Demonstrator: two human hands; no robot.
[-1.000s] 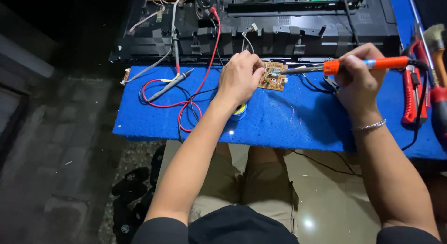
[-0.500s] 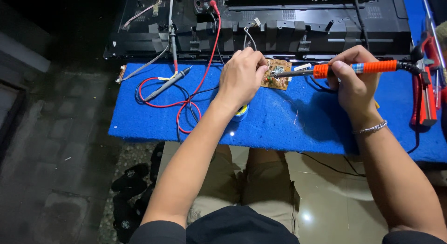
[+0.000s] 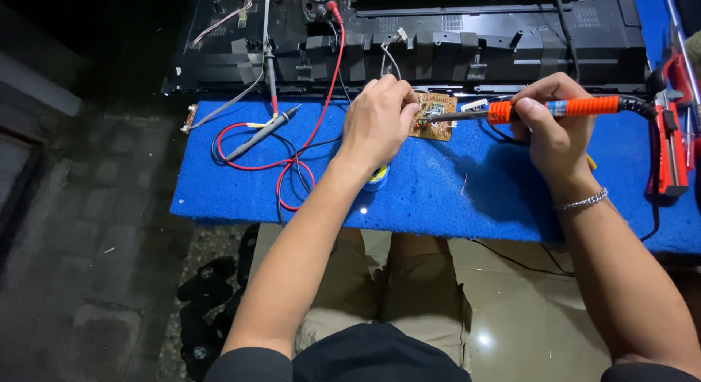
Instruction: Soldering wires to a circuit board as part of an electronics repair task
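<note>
Lying level, the iron (image 3: 555, 108) ran leftward from the right hand (image 3: 551, 130), whose grip was closed around its orange handle, tip at the board (image 3: 432, 117); the left hand (image 3: 380, 123), fingers curled, pinched the board's near-left edge.

A small brown circuit board (image 3: 432, 116) lies flat on the blue foam mat (image 3: 467, 185) near its far edge, while an orange-handled soldering iron (image 3: 555, 108) stretches level above that mat from the right, its metal tip resting on the board's top face.
</note>
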